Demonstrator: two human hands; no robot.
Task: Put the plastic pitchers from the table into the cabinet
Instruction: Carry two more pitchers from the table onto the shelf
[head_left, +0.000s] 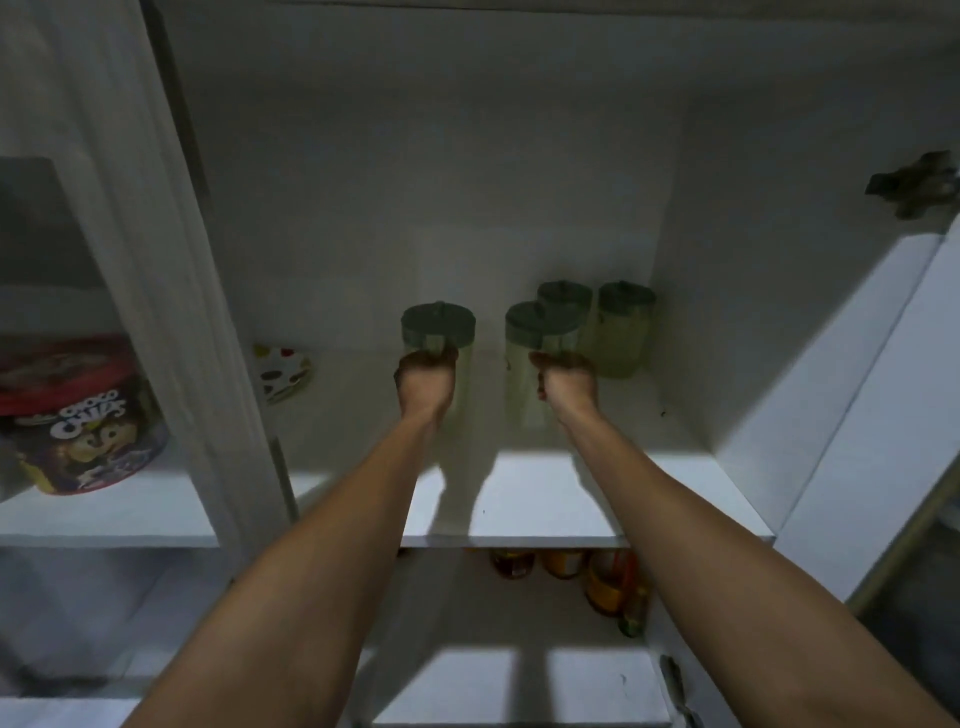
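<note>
Both arms reach deep into the white cabinet, over its upper shelf (545, 499). My left hand (426, 382) is closed around the handle of a clear pitcher with a green lid (438, 325). My right hand (566, 382) grips a second green-lidded pitcher (535, 325) the same way. Both pitchers stand upright near the back of the shelf. Two more green-lidded pitchers (565, 297) (625, 327) stand behind and to the right, close to the right wall. The lower parts of the held pitchers are hidden by my hands.
A spotted dish (283, 371) leans at the shelf's back left. A cereal box (83, 415) sits in the left compartment behind the divider (171, 260). Bottles and jars (597, 571) stand on the lower shelf. The open cabinet door (883, 405) hangs at right, its hinge (914, 184) above.
</note>
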